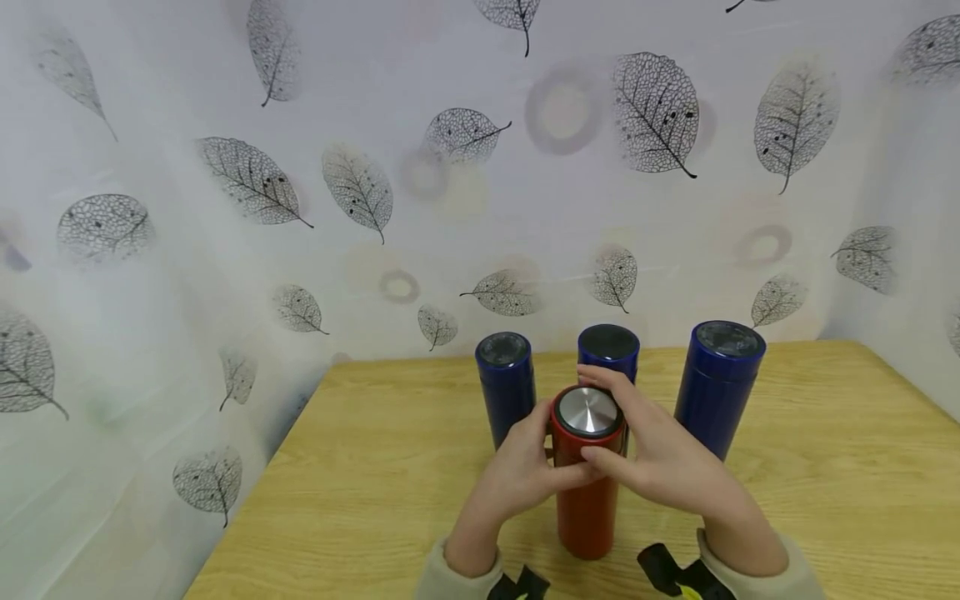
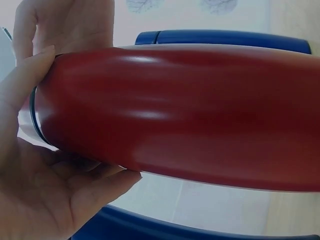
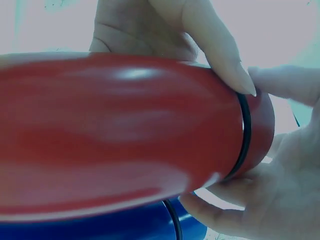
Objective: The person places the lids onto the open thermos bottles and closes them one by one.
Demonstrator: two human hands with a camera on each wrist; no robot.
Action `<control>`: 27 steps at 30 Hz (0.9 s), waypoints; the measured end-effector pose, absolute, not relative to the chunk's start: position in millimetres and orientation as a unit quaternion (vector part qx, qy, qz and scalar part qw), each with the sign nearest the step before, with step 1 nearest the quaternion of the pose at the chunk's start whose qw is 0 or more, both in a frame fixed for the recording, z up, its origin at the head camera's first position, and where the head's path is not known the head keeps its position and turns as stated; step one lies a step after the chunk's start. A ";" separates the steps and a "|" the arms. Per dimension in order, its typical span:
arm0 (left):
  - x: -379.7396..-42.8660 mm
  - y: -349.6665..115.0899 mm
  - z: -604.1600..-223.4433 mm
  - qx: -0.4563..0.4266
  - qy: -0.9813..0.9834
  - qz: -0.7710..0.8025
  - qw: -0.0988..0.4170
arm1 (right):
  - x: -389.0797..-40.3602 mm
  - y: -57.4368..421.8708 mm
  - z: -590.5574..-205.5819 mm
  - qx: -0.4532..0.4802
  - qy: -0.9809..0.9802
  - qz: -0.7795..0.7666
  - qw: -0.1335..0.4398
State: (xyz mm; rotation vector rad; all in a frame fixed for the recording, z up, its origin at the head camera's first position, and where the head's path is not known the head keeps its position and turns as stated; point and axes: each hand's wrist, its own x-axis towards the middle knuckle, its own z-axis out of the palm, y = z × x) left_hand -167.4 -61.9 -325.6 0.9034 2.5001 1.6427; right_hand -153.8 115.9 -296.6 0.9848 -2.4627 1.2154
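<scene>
Both hands hold a red thermos flask [image 1: 587,521] upright in front of the person; it has a shiny round steel top and a dark ring below it. My left hand [image 1: 517,471] grips the upper part from the left, thumb across the front. From the right, my right hand [image 1: 663,458] wraps the flask near its lid, thumb tip close to the left one. In the right wrist view, the left thumb and right thumb lie near the black ring at the lid seam. The red body [image 2: 175,120] fills the left wrist view.
Three dark blue flasks stand behind the red one on a wooden table [image 1: 375,467]: a left flask [image 1: 506,400], a middle flask [image 1: 609,354] partly covered by the right hand, and a right flask [image 1: 716,400]. A leaf-patterned curtain [image 1: 375,292] hangs behind the table.
</scene>
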 end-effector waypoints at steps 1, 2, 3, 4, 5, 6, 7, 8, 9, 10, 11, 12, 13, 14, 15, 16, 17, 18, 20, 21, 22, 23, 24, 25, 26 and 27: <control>-167.5 -61.7 -325.8 0.286 0.801 0.525 0.007 | -153.5 115.3 -296.4 0.332 -0.840 0.412 0.118; -167.5 -61.4 -326.0 0.284 0.802 0.526 0.006 | -153.3 114.2 -296.7 0.325 -0.842 0.412 0.125; -167.5 -61.2 -326.0 0.281 0.803 0.525 0.005 | -153.1 112.6 -297.0 0.314 -0.845 0.412 0.134; -167.2 -61.0 -325.6 0.279 0.805 0.524 0.003 | -153.3 110.7 -297.6 0.301 -0.847 0.414 0.142; -167.0 -60.7 -325.2 0.277 0.806 0.522 0.000 | -153.7 108.4 -298.3 0.287 -0.850 0.415 0.151; -166.8 -60.4 -325.1 0.274 0.808 0.521 -0.001 | -154.0 106.0 -299.2 0.271 -0.854 0.415 0.159; -166.7 -60.3 -325.0 0.272 0.810 0.519 -0.003 | -154.6 103.7 -300.2 0.257 -0.858 0.412 0.166; -166.7 -60.1 -325.0 0.271 0.812 0.517 -0.004 | -155.4 101.8 -301.4 0.247 -0.862 0.407 0.175; -166.5 -59.9 -324.9 0.269 0.814 0.515 -0.004 | -156.1 100.2 -302.6 0.238 -0.866 0.400 0.182; -166.4 -59.9 -325.0 0.267 0.815 0.514 -0.004 | -156.8 99.3 -303.8 0.234 -0.869 0.394 0.187; -166.5 -59.8 -325.4 0.266 0.816 0.513 -0.003 | -157.2 99.0 -304.7 0.236 -0.871 0.387 0.189; -167.0 -60.0 -325.7 0.267 0.816 0.512 -0.003 | -157.6 99.8 -305.2 0.243 -0.872 0.383 0.186; -167.4 -60.0 -326.1 0.270 0.818 0.508 -0.005 | -157.7 101.6 -305.3 0.255 -0.870 0.384 0.177; -167.7 -60.0 -326.6 0.273 0.817 0.507 -0.005 | -157.6 104.2 -304.9 0.268 -0.867 0.388 0.162; -167.9 -60.1 -326.9 0.276 0.816 0.508 -0.003 | -157.1 106.9 -304.1 0.282 -0.862 0.396 0.143; -168.2 -60.3 -327.2 0.281 0.814 0.509 -0.002 | -156.6 109.6 -302.9 0.296 -0.857 0.404 0.123; -168.6 -60.5 -327.7 0.287 0.813 0.506 -0.003 | -156.1 112.1 -302.0 0.308 -0.852 0.411 0.103; -169.2 -60.7 -328.0 0.295 0.812 0.504 -0.004 | -155.5 114.1 -300.9 0.316 -0.847 0.419 0.086; -170.0 -60.9 -328.0 0.307 0.808 0.502 -0.006 | -154.5 116.0 -299.0 0.325 -0.843 0.423 0.072; -170.4 -61.0 -327.8 0.310 0.807 0.502 -0.007 | -154.2 115.6 -298.4 0.324 -0.842 0.425 0.075; -170.7 -60.8 -327.8 0.313 0.807 0.501 -0.010 | -154.0 114.6 -298.4 0.318 -0.844 0.425 0.083; -171.0 -60.6 -327.9 0.314 0.807 0.500 -0.011 | -153.9 113.0 -298.6 0.309 -0.846 0.425 0.094; -170.8 -60.3 -327.8 0.312 0.807 0.501 -0.012 | -153.7 110.8 -298.9 0.297 -0.848 0.426 0.105; -170.5 -60.2 -327.7 0.307 0.810 0.500 -0.013 | -153.5 107.9 -299.5 0.283 -0.854 0.421 0.119; -170.0 -60.1 -327.5 0.300 0.811 0.502 -0.012 | -153.3 104.5 -300.5 0.267 -0.859 0.416 0.134; -169.7 -60.0 -327.6 0.292 0.813 0.504 -0.010 | -153.2 100.8 -301.6 0.250 -0.865 0.408 0.150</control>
